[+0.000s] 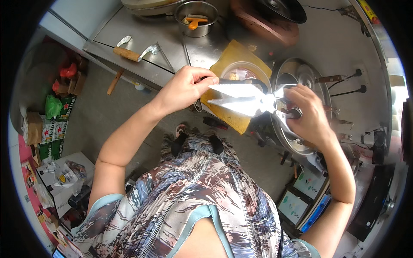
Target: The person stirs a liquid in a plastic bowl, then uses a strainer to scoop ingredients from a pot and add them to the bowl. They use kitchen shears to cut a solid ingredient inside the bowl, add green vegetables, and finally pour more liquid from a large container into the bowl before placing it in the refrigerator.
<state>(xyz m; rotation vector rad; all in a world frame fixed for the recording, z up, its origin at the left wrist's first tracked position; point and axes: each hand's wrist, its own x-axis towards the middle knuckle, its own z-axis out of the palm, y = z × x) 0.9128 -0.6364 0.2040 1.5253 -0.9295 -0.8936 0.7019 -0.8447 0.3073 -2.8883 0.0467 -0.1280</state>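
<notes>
My right hand grips the handles of a pair of metal kitchen scissors, whose bright blades are spread and point left. Near the blade tips, my left hand pinches the end of a dark strip, which curves behind the scissors towards the right. What the strip is made of cannot be told. Beneath and beyond it, a round pale bowl with reddish and yellowish contents stands on a yellow cloth or sheet at the counter's edge.
A steel pot holds an orange-handled tool. Left of it, a wooden-handled metal tool lies on the steel counter. A large round metal pan with other vessels stands at right. Boxes are stacked at far left.
</notes>
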